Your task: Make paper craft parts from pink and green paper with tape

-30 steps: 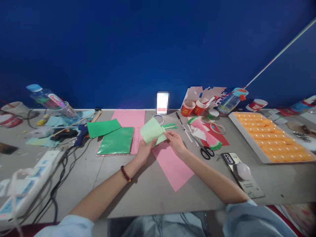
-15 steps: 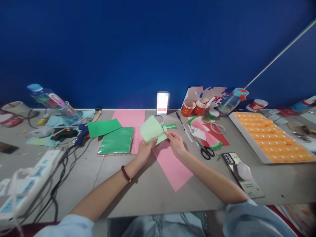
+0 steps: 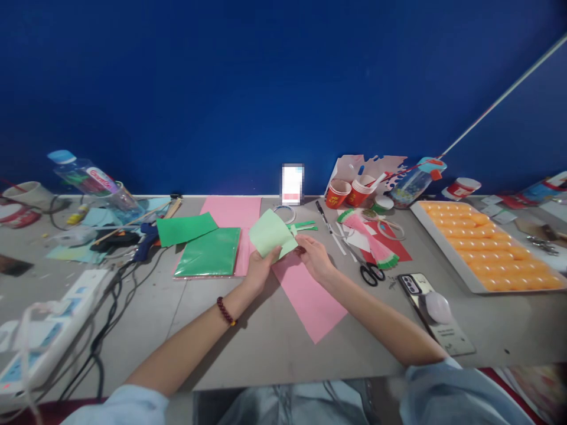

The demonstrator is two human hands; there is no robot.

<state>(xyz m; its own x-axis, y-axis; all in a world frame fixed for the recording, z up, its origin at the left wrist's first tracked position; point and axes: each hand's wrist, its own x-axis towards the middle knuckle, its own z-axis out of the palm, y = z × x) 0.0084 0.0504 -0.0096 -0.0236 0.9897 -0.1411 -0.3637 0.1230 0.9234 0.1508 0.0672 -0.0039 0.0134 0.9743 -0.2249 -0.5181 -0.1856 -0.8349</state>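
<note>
The left hand (image 3: 261, 267) pinched the lower edge of a light green paper (image 3: 270, 231) between thumb and fingers. The right hand (image 3: 314, 257) had its fingertips closed on the sheet's right-hand corner, so both hands were grasping the one sheet. They held it just above the worktop (image 3: 266, 348), over a pink sheet (image 3: 310, 295) that lay slantwise beneath. The work looked like bending or folding the paper. To do that well, I judged, the edges should meet flush before any crease is pressed, the left thumb anchoring while the right fingers guide the corner. The grip should be light, so that the thin sheet does not crumple. The paper was pale mint, matte and roughly square, curving up and away from the person with its far corner raised; whether a crease was already set could not be told. Just to the left lay a pack of dark green sheets (image 3: 208, 252). Black-handled scissors (image 3: 371, 273) lay near on the right, with a phone (image 3: 416, 286) and a tray of orange balls (image 3: 487, 248) farther out. Red paper cups (image 3: 339, 193) stood at the back
</note>
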